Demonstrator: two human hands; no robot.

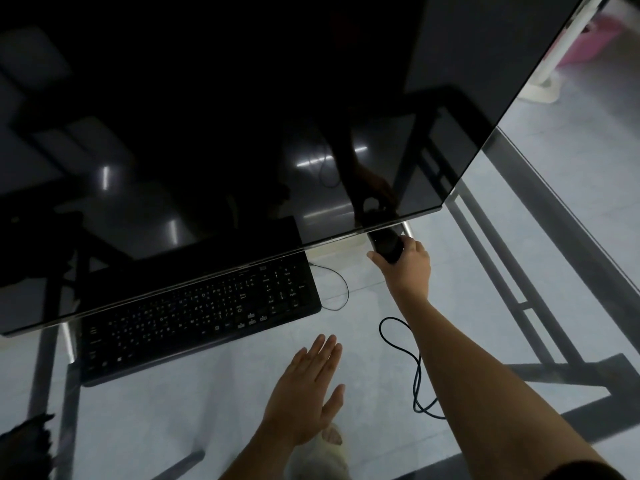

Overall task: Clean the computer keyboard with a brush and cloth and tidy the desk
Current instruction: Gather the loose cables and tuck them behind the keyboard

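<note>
right hand (410, 268) grip curled round black object (386, 245) at monitor (242, 116) lower corner, left hand (308, 386) flat, holding nothing, over glass worktop (485, 306), keyboard (197, 313) on worktop, partly under monitor

A single wide-angle view from the person's head looks steeply down through a clear glass desk top (207, 410), sitting very near a glossy black monitor screen (242, 116) that fills the upper left of the picture.

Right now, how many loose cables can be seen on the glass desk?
2. A thin cable loops right of the keyboard; a thicker cable coils beside the right forearm. More may hide behind the monitor.
</note>
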